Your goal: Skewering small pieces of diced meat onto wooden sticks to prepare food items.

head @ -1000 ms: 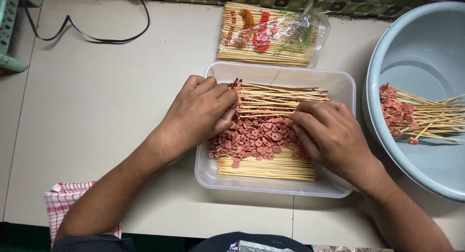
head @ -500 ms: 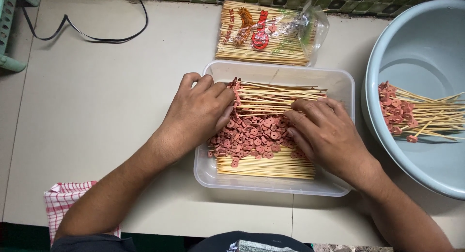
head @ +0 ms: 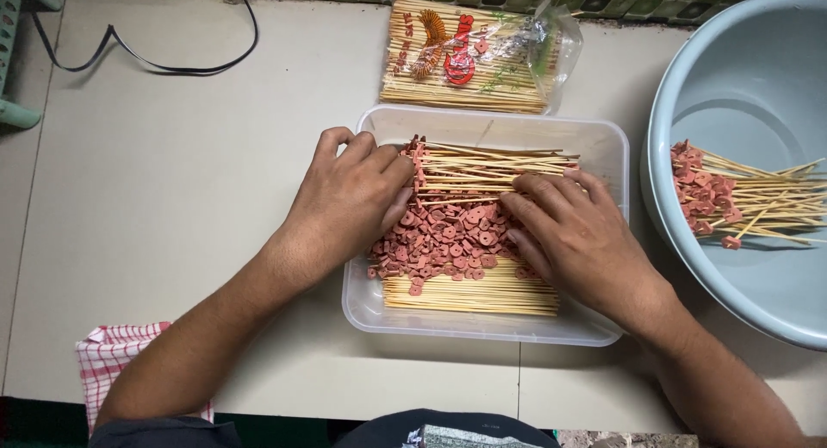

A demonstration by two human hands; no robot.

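While your left hand (head: 353, 198) and right hand (head: 577, 237) lie flat, fingers loosely spread and gripping nothing, they press on round red slices (head: 448, 241) heaped over thin bamboo skewers (head: 474, 295) in a clear rectangular tub (head: 482, 125) on the smooth desk (head: 164, 172).

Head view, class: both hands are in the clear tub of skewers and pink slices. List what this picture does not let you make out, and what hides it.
1. Left hand: fingertips curl into the pink slices, so any grip is hidden.
2. Right hand: palm covers whatever lies beneath.
3. Clear tub: skewers and slices cover its floor.
4. Grey basin: cut off by the right edge.
5. Checked cloth: partly behind the left forearm.
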